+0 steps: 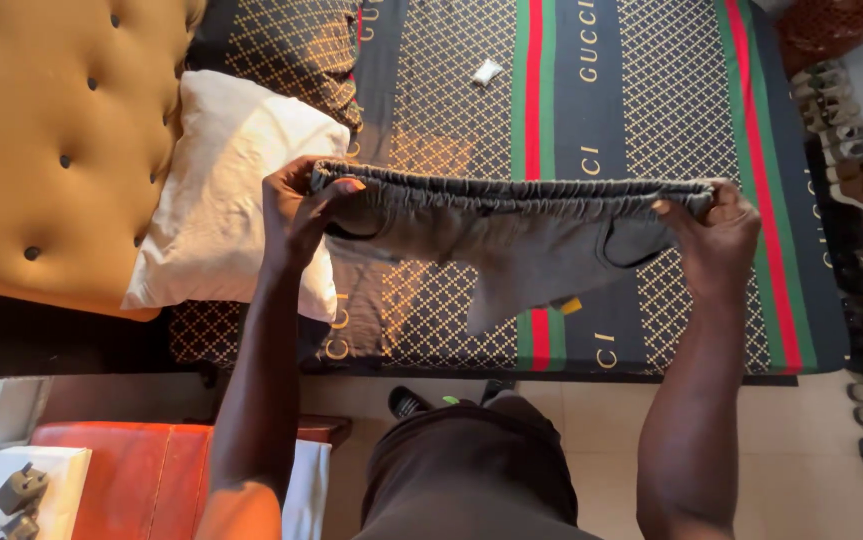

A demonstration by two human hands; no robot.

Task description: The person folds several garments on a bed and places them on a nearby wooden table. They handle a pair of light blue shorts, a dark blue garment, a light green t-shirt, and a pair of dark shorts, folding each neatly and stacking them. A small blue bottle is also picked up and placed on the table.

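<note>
A pair of grey shorts [521, 235] with an elastic waistband is stretched out flat in the air above a bed. My left hand [296, 215] pinches the left end of the waistband. My right hand [716, 240] pinches the right end. The waistband runs level between the two hands and the legs of the shorts hang down toward me. A small yellow tag [570, 305] shows at the lower edge of the fabric.
Below lies a bed with a black patterned cover [651, 110] with green and red stripes. A white pillow [231, 200] and a tan tufted headboard [51, 140] are at left. Shoes [851, 160] line the floor at right. An orange stool [141, 475] stands lower left.
</note>
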